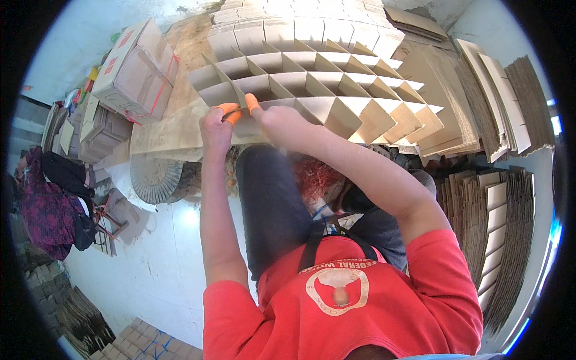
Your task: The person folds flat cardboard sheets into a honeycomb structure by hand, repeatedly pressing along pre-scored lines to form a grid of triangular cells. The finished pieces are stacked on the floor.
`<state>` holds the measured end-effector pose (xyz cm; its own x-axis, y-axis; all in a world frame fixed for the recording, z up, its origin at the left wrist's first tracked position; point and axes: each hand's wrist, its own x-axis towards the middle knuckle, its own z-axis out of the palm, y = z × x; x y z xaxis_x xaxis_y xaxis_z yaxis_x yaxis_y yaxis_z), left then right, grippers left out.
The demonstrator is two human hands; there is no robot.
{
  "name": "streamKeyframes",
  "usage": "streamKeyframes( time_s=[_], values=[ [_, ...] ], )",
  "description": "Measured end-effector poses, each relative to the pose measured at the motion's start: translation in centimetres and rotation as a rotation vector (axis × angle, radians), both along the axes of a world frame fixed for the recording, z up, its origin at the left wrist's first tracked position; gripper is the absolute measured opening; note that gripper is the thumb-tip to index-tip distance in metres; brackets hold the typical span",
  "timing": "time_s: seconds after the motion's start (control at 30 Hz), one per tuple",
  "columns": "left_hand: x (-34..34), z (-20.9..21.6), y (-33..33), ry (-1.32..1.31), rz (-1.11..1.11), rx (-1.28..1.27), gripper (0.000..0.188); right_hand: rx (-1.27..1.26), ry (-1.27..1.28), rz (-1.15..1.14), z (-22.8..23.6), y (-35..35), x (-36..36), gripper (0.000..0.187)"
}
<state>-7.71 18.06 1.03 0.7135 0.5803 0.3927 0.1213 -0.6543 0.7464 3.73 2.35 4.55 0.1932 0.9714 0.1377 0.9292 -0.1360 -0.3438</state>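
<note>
A cardboard partition grid (312, 87), made of interlocking strips, stands spread on the wooden table in front of me. Orange coverings sit on some fingertips of both hands. At the grid's near left corner, my left hand (217, 126) pinches the cardboard edge between thumb and finger. Just right of it, my right hand (279, 123) holds the same near strip, one orange-tipped finger pointing up over it. The lower fingers of my right hand are hidden by the hand itself. The two hands are close together, with the grid's open cells extending to the right.
Behind the grid lies a broad stack of folded partitions (300, 35). A taped cardboard box (135, 72) sits at the table's left. Flat cardboard sheets (441, 90) stand at the right, with more bundles (495, 234) below. A ribbed round basin (157, 179) is under the table edge.
</note>
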Motion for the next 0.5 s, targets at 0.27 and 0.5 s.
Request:
streamKeyframes(
  time_s=[0.27, 0.5],
  values=[
    [0.9, -0.9, 0.4, -0.007, 0.072, 0.192, 0.030, -0.094, -0.043, 0.106, 2.9, 0.2, 1.3, 0.024],
    [1.0, 1.3, -0.5, 0.052, 0.032, 0.374, 0.052, -0.047, 0.171, 0.076, 3.5, -0.9, 2.9, 0.026]
  ],
)
